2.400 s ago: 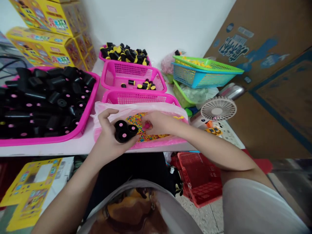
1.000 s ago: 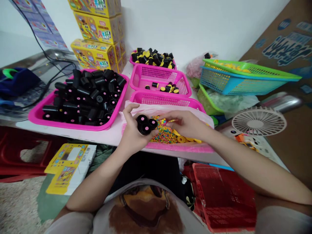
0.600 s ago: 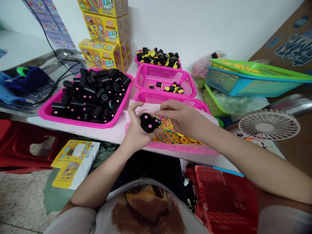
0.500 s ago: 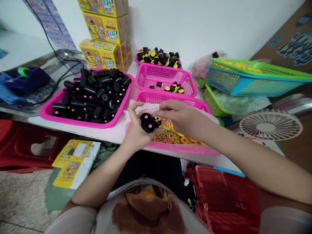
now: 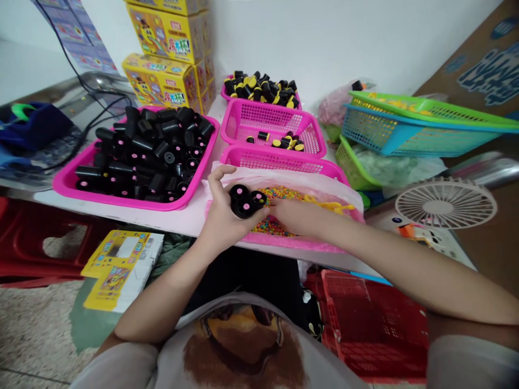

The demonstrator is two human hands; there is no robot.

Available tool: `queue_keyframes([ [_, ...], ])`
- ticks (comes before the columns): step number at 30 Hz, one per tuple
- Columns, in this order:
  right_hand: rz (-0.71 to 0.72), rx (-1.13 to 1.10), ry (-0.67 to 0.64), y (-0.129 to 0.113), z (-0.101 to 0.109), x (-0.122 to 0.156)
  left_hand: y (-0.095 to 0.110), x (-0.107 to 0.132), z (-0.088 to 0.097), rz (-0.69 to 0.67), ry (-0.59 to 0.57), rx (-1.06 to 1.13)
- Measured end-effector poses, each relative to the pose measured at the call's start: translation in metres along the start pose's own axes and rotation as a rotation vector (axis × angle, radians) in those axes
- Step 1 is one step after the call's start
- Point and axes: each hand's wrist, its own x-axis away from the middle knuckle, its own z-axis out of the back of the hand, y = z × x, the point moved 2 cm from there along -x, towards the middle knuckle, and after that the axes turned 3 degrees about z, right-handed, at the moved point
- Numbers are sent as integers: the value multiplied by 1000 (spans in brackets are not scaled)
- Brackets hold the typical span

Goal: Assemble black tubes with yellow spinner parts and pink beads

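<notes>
My left hand (image 5: 222, 216) is closed around three black tubes (image 5: 244, 200) with pink ends, held upright at the near edge of a pink basket (image 5: 284, 160). That basket is lined with a pink plastic bag and holds many small coloured beads (image 5: 279, 193) and some yellow caps (image 5: 330, 206). My right hand (image 5: 292, 214) lies low in the beads just right of the tubes, fingers curled together; what they hold is hidden.
A big pink tray (image 5: 121, 199) full of black tubes sits to the left. Two more pink baskets (image 5: 275, 120) with capped tubes stand behind. Blue and green baskets (image 5: 405, 129), a small fan (image 5: 445, 203), yellow boxes (image 5: 166, 81) and a red crate (image 5: 373, 324) below surround the spot.
My right hand has dropped from above the tubes down into the beads beside them. My left hand keeps the same grip on the tubes. The view shifted slightly.
</notes>
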Motion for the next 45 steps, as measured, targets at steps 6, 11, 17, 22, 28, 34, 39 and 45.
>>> queue_keyframes([
  [6,110,-172,55,-7,-12,-23,1,-1,1,-8,-8,-7],
  [11,123,-284,87,-5,-11,-26,0,1,0,-21,2,1],
  [17,122,-418,78,0,-6,-15,2,2,-1,-25,-22,55],
  [22,173,-644,173,11,12,7,6,3,0,12,-120,138],
  [28,178,-611,368,11,48,23,7,0,-1,84,-250,160],
  [34,321,-253,560,-4,60,10,2,-3,-3,156,-264,147],
  [39,479,-124,650,-14,59,5,-1,-1,-3,172,-260,168],
  [45,483,-58,677,-16,66,12,1,-3,-3,177,-263,155],
])
